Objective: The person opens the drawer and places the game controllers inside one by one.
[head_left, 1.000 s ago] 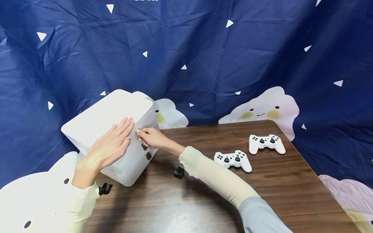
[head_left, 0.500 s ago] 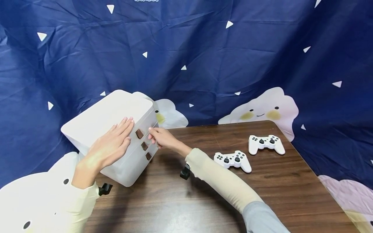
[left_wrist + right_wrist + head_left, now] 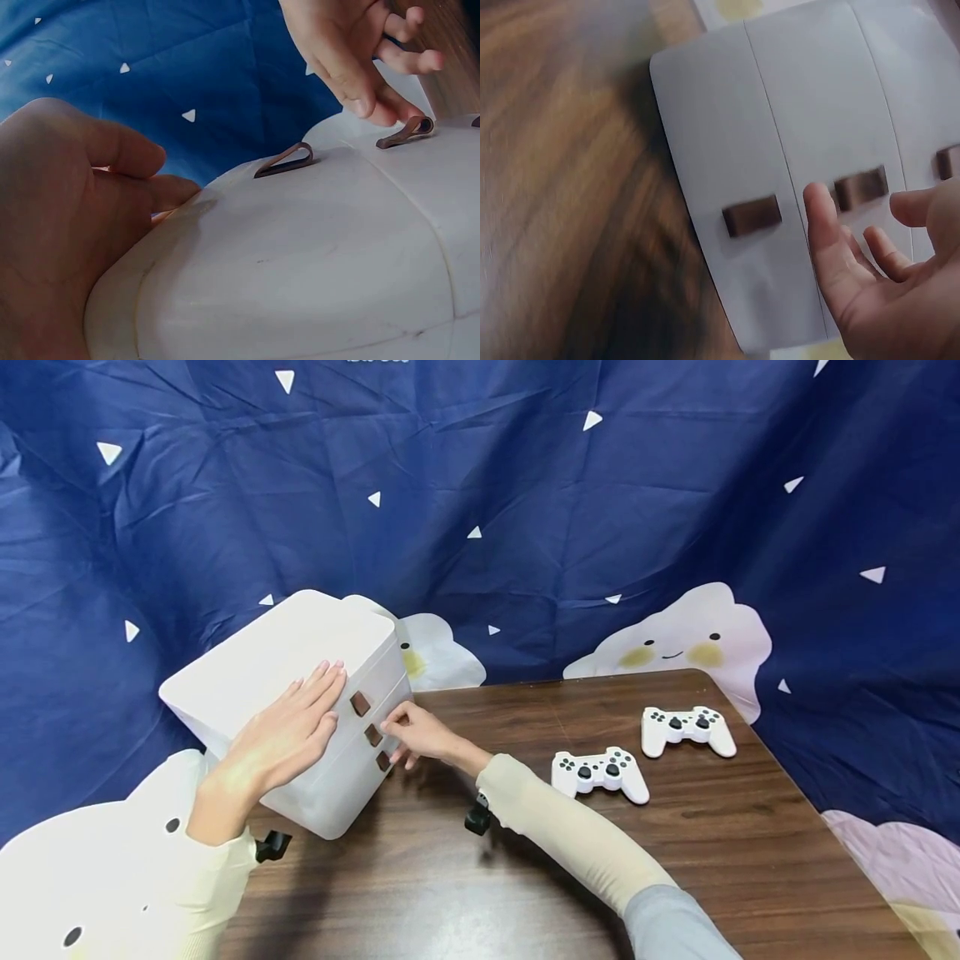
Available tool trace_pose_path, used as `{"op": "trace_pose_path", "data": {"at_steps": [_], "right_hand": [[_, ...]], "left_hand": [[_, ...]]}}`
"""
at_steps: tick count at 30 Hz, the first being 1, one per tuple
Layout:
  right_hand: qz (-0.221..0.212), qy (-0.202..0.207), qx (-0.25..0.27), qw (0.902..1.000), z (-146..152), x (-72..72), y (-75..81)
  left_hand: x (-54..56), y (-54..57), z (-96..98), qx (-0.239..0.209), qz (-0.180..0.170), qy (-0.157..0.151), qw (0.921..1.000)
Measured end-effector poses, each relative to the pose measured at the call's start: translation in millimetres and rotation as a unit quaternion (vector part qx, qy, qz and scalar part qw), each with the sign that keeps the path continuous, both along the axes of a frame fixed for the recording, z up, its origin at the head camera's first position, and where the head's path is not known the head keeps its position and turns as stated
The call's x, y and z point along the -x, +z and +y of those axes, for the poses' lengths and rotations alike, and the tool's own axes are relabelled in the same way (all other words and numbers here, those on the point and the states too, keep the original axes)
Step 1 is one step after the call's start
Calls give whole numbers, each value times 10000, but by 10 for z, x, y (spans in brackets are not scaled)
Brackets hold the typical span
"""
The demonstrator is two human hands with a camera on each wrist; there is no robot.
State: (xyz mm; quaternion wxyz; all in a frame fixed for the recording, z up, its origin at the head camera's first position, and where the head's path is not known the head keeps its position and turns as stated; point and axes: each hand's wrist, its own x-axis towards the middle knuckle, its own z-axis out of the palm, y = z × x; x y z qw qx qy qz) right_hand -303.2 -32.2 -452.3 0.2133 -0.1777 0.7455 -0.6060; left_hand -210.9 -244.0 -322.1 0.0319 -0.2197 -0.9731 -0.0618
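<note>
A small white drawer cabinet stands at the left of the table, its front bearing three brown pull tabs. My left hand lies flat along its top, fingers extended towards the front edge. Close to the middle pull tab is my right hand, thumb and fingers spread. The right wrist view has that middle tab between the parted thumb and a finger, not pinched. Above it the top pull tab is uncovered; the bottom pull tab sits below. All the drawer fronts look flush.
Two white game controllers, one nearer and one farther back, lie on the right of the brown wooden table. A blue curtain with white triangles and clouds hangs behind the table.
My right hand has left the top pull tab, drawn back a little, then dropped to the middle tab with its fingers spreading. The left hand stays where it was on the cabinet.
</note>
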Motion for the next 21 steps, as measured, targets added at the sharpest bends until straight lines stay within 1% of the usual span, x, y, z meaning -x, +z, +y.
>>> {"op": "trace_pose_path", "data": {"at_steps": [3,6,8,12,17,21], "right_hand": [[-330,67,216,9992,-51,-26,-5],[-667,-31,384,9970,-86,-29,-25],[-787,-98,401,9960,-99,-20,-31],[-789,-12,227,9966,-124,-2,-37],[-634,188,24,9978,-177,13,-49],[-718,371,47,9967,-211,18,-47]], "left_hand": [[-3,4,-2,-8,6,8,10000],[-6,4,-3,-4,3,15,10000],[-1,5,-5,-6,5,14,10000],[2,6,-9,-7,23,20,10000],[-2,3,-15,8,68,24,10000],[-3,-4,-15,9,80,17,10000]]}}
